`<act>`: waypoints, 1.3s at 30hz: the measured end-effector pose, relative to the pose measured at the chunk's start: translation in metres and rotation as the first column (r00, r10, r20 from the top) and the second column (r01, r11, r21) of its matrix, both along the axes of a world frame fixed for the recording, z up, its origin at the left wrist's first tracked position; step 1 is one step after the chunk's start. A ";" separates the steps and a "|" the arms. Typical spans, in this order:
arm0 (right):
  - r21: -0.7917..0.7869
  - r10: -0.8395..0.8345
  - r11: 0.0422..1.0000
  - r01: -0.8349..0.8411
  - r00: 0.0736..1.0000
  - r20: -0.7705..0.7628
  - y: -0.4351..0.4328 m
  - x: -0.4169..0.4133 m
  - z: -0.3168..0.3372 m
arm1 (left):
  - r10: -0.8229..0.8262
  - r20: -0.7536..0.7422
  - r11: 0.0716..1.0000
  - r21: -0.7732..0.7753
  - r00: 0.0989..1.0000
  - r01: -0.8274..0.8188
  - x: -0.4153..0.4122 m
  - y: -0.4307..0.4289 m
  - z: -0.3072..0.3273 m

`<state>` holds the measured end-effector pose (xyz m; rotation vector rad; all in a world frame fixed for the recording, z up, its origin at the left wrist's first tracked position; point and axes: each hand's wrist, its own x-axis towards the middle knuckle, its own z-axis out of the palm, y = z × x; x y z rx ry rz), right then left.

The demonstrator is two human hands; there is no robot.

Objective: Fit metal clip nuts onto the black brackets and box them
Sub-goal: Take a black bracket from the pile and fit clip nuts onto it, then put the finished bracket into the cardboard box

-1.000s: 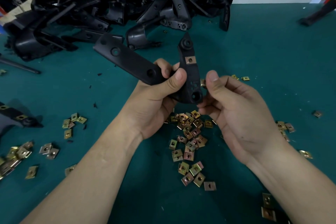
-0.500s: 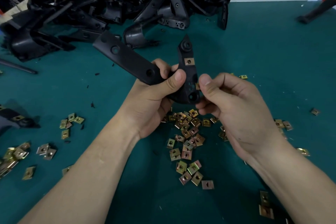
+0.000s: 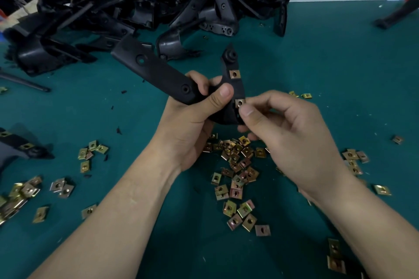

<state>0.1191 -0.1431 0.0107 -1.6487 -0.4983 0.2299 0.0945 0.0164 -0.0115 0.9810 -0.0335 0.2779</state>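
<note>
- Left hand [image 3: 192, 120] grips black bracket [image 3: 154, 70], arm upright (upper clip nut [image 3: 234, 74] seated).
- Right hand [image 3: 290, 138] pinches second clip nut [image 3: 239, 103] at bracket's right edge; push likely leftward.

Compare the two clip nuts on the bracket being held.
No hand touches the upper clip nut; the right hand pinches the lower clip nut. The upper sits near the pointed tip of the bracket, the lower by its bend, beside the left hand. Both are brassy squares with a centre hole.

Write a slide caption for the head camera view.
A person's left hand grips a black bracket while the right hand pinches a clip nut onto its edge above loose nuts.
</note>
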 end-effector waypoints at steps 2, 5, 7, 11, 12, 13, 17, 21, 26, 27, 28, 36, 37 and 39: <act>-0.072 0.020 0.997 -0.019 0.999 0.025 -0.004 0.005 0.006 | 0.026 0.002 0.999 -0.022 1.000 -0.026 0.001 -0.002 0.000; -0.066 0.018 0.998 -0.020 0.999 -0.031 -0.015 0.016 0.017 | -0.009 0.028 1.000 -0.009 1.000 0.010 -0.001 -0.012 0.002; 0.019 0.030 0.999 -0.028 0.996 -0.089 -0.020 0.020 0.024 | -0.047 0.025 0.999 0.004 0.999 0.047 -0.005 -0.019 0.004; 0.016 0.068 0.998 -0.067 0.995 -0.072 -0.025 0.023 0.039 | -0.031 0.045 0.999 0.027 0.998 0.030 -0.009 -0.026 0.015; 0.014 0.073 0.997 -0.072 0.996 -0.045 -0.028 0.024 0.044 | 0.012 0.041 0.999 0.037 0.999 -0.013 -0.010 -0.027 0.019; 0.015 0.065 0.998 -0.065 0.998 -0.013 -0.032 0.025 0.050 | 0.080 0.033 0.995 0.051 0.996 -0.081 -0.012 -0.027 0.022; 0.034 -0.021 0.999 0.019 0.997 0.076 -0.061 0.017 0.072 | 0.351 0.124 0.901 0.225 0.928 -0.371 -0.023 -0.039 0.036; 0.062 -0.196 0.980 0.190 0.974 0.114 -0.120 -0.017 0.080 | 0.376 0.254 0.831 0.333 0.891 -0.446 -0.031 -0.087 0.051; 0.019 -0.533 0.842 0.539 0.826 0.182 -0.236 -0.100 0.080 | 0.022 0.185 0.933 0.350 0.983 -0.087 -0.049 -0.194 0.061; 0.009 -0.616 0.781 0.624 0.768 0.177 -0.260 -0.120 0.078 | -0.033 0.168 0.942 0.336 0.985 -0.025 -0.055 -0.221 0.062; 0.000 -0.696 0.709 0.705 0.699 0.166 -0.284 -0.140 0.076 | -0.089 0.155 0.944 0.329 0.984 0.034 -0.061 -0.249 0.062; -0.368 -0.915 0.174 0.913 0.288 0.283 -0.406 -0.267 0.035 | -0.562 -0.098 0.641 0.577 0.821 0.507 -0.102 -0.401 0.019; -0.419 -0.921 0.142 0.897 0.274 0.276 -0.413 -0.276 0.028 | -0.596 -0.153 0.574 0.606 0.788 0.551 -0.105 -0.410 0.008; -0.505 -0.926 0.129 0.853 0.286 0.248 -0.423 -0.289 0.013 | -0.625 -0.271 0.452 0.639 0.732 0.622 -0.106 -0.420 -0.012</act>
